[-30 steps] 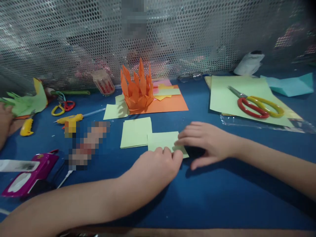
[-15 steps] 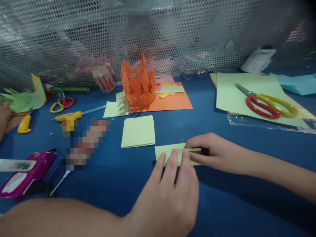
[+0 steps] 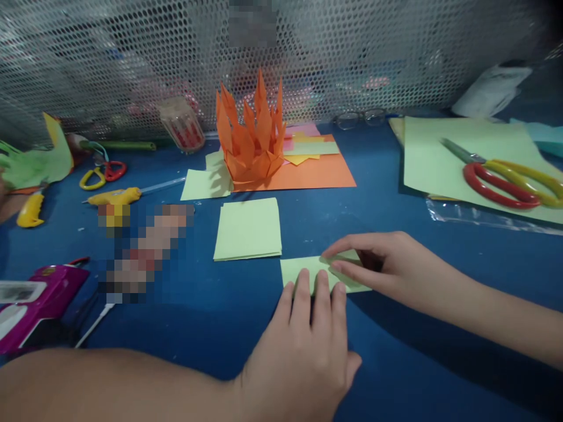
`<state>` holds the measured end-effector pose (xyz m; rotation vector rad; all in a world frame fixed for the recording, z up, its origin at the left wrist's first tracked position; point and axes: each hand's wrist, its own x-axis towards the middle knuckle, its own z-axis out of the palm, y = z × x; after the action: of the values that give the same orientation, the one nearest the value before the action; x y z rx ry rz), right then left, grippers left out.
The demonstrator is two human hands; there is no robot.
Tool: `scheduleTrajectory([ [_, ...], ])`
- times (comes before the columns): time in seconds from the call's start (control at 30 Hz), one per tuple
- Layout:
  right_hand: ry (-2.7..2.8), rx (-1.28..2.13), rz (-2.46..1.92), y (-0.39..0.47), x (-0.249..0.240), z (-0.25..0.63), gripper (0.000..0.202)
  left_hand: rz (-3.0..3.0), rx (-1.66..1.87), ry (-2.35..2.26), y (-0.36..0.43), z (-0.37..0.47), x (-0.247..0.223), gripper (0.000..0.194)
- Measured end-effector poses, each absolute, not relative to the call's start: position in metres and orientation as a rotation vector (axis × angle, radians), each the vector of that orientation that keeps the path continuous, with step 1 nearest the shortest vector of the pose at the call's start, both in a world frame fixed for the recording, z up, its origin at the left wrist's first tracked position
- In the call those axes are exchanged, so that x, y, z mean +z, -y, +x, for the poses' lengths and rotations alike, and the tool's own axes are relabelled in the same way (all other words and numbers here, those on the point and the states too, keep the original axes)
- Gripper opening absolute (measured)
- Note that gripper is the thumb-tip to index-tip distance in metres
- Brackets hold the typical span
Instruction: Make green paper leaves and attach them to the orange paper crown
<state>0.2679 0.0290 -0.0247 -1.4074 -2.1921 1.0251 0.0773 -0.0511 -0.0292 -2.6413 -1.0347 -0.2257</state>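
A pale green paper folded into a narrow strip lies on the blue table in front of me. My left hand rests on its near edge, fingers spread and laid on the paper, thumb out to the side. At the strip's right part my right hand has its forefinger at the far edge and its thumb on the top face, pinching the paper. The other fingers of my right hand are curled and partly hidden. Just left of the strip sits a stack of pale green square sheets.
Behind stand an orange folded-paper piece and a toothpick jar. Large scissors lie on green sheets at right. Left are a yellow glue gun, small scissors, a yellow cutter, a purple object and another person's hand.
The raised layer of the green paper now lies flatter. My left fingers have shifted to its near edge, and my right forefinger reaches further left. The view has shifted slightly.
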Motion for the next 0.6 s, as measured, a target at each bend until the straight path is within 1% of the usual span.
scheduleTrajectory([
  [0.4, 2.207, 0.796, -1.321, -0.026, -0.039, 0.269, 0.022, -2.658, -0.233, 1.036, 0.046, 0.075, -0.033, 0.055],
  [0.6, 2.294, 0.624, -1.203, -0.026, -0.039, 0.266, 0.019, -2.65, -0.252, 1.02, 0.044, 0.073, -0.035, 0.052],
])
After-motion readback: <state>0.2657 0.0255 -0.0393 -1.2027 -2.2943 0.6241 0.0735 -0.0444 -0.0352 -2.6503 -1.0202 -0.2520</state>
